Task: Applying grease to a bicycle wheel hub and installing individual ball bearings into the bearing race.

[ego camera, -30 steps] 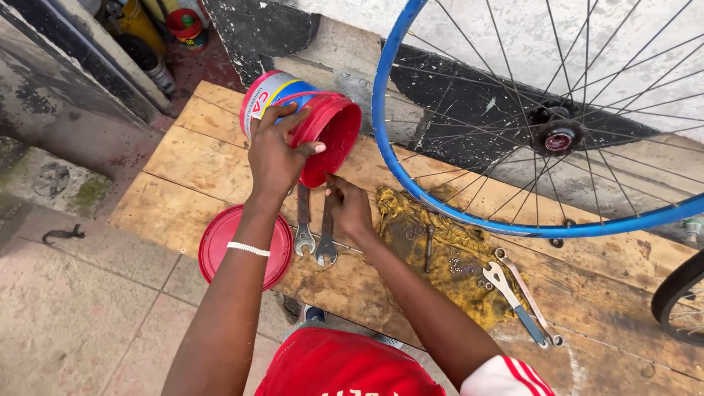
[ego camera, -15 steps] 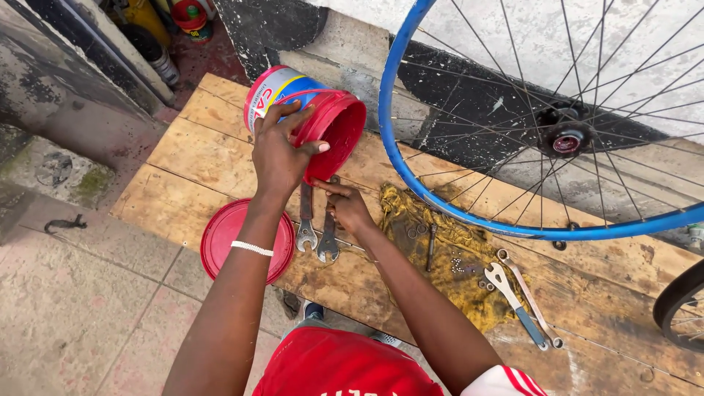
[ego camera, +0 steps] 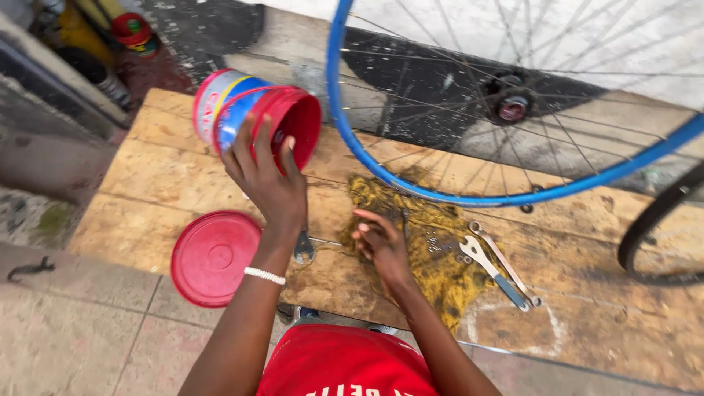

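Observation:
My left hand [ego camera: 265, 174] grips a red tub [ego camera: 253, 114] with a coloured label, tipped on its side with its open mouth facing right, above a wooden board [ego camera: 154, 183]. My right hand [ego camera: 381, 246] hovers low over the board with fingers loosely curled, at the left edge of a dirty yellow rag [ego camera: 433, 246]. I see nothing clearly held in it. A metal spanner [ego camera: 304, 249] lies on the board between my hands, partly hidden by my left wrist. The tub's round red lid [ego camera: 214, 257] lies flat at the board's front left.
A blue-rimmed bicycle wheel [ego camera: 513, 110] with spokes stands at the back right, resting on the board. Two more spanners [ego camera: 499, 268] lie right of the rag. A black tyre [ego camera: 660, 227] shows at the far right. Bottles and cans [ego camera: 128, 33] stand at the top left.
My right hand has moved right, away from the spanners, to the edge of the rag. The left hand keeps hold of the tilted tub. The camera has shifted.

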